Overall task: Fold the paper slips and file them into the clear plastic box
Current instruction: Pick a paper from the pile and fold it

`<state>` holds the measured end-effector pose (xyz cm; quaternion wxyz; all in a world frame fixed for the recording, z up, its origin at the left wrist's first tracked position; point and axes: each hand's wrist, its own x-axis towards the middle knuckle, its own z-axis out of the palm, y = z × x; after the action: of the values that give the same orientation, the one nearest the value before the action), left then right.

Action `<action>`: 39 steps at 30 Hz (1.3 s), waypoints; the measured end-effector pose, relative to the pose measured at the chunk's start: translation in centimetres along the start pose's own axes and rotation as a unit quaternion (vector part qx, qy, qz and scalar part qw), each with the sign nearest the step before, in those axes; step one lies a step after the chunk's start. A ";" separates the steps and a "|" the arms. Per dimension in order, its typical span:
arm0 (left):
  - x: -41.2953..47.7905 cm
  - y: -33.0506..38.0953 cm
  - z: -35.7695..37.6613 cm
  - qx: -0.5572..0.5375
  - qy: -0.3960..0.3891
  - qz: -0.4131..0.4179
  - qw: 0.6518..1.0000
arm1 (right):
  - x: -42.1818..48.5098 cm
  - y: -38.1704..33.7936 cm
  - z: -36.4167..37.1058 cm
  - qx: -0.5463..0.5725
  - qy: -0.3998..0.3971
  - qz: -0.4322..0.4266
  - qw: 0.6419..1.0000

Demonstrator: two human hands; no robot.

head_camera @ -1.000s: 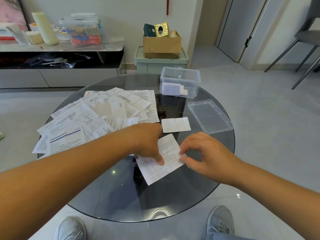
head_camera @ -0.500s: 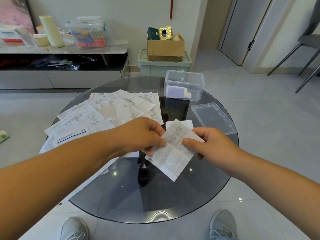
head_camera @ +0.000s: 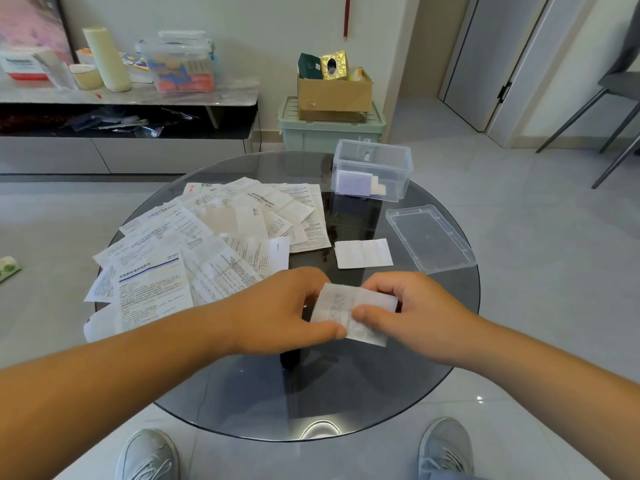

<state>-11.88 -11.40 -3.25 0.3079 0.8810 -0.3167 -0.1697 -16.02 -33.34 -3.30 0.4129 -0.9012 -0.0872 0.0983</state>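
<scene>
While two hands [head_camera: 277,310] [head_camera: 419,317] pinch one slip [head_camera: 337,304], one box [head_camera: 394,171] stands open.

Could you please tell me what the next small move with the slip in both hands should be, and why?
Probably press the fold into a firm crease. The left hand and right hand pinch the slip, which looks folded over but loose; the clear plastic box stands open beyond, holding flat folded slips.
</scene>
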 end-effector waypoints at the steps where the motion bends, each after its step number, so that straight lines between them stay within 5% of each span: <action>1: -0.1 -0.2 0.2 0.024 0.002 0.011 1.000 | 0.1 0.1 0.2 -0.018 -0.006 0.002 1.000; 13: -0.9 -1.4 0.8 0.134 0.047 0.081 0.986 | -0.2 -0.2 1.9 -0.232 0.025 -0.176 0.956; 21: 0.5 -0.7 0.3 0.093 0.047 -0.013 0.994 | 1.6 0.9 0.8 -0.066 0.017 -0.007 0.998; 31: 0.6 -0.3 0.8 0.085 0.055 -0.038 0.994 | 1.5 0.6 1.2 -0.031 -0.003 -0.003 1.000; 35: 0.3 -0.4 0.9 0.174 0.093 0.053 0.979 | 1.6 0.9 1.2 -0.128 0.002 -0.029 0.991; 39: -0.9 -0.8 0.9 0.270 0.032 0.167 0.948 | 2.0 1.6 0.7 -0.153 0.011 -0.079 0.985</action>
<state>-12.65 -10.76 -4.36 0.0929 0.8705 -0.4834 0.0045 -14.12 -33.35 -5.17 0.2780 -0.9450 -0.1675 0.0409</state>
